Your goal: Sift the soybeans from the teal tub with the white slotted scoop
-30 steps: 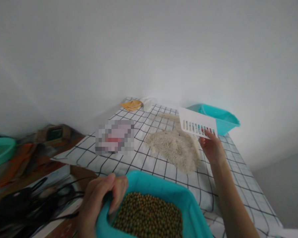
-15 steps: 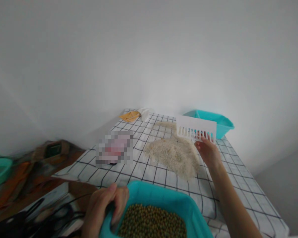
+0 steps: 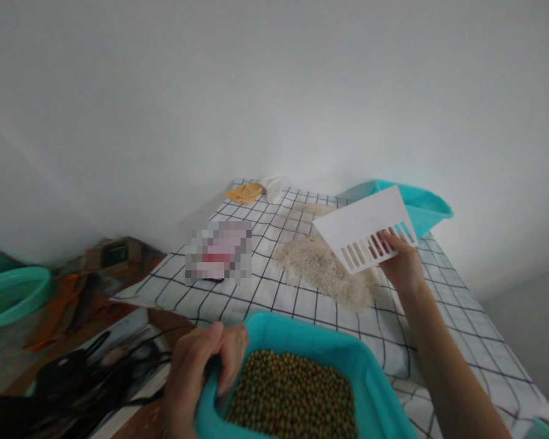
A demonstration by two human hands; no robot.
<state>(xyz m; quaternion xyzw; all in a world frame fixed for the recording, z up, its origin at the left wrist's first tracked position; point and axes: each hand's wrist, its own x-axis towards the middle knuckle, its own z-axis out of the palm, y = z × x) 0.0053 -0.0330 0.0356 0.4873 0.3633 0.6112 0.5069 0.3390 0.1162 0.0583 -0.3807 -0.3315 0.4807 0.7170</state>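
My left hand (image 3: 210,360) is wrapped over the left rim of a turquoise plastic basin (image 3: 311,332) at the table's front edge. Inside it lies a layer of small round green-brown beads (image 3: 297,393), perhaps beans. My right hand (image 3: 400,262) grips a white flat plate with a row of slots (image 3: 366,225), held tilted in the air by its slotted edge. Below and behind the plate, a spread pile of pale grains (image 3: 320,268) lies on the checked tablecloth (image 3: 260,280).
A second turquoise basin (image 3: 423,207) stands at the back right. A pixelated pinkish item (image 3: 219,253) lies left of the grains, with a yellow cloth-like piece (image 3: 244,193) and a white crumpled one (image 3: 272,189) behind. Dark cables (image 3: 82,372) and a green tub (image 3: 16,296) are lower left.
My right hand has turned the slotted plate from nearly level to tilted, showing more of its face. The view has shifted slightly. My left hand keeps its hold on the basin.
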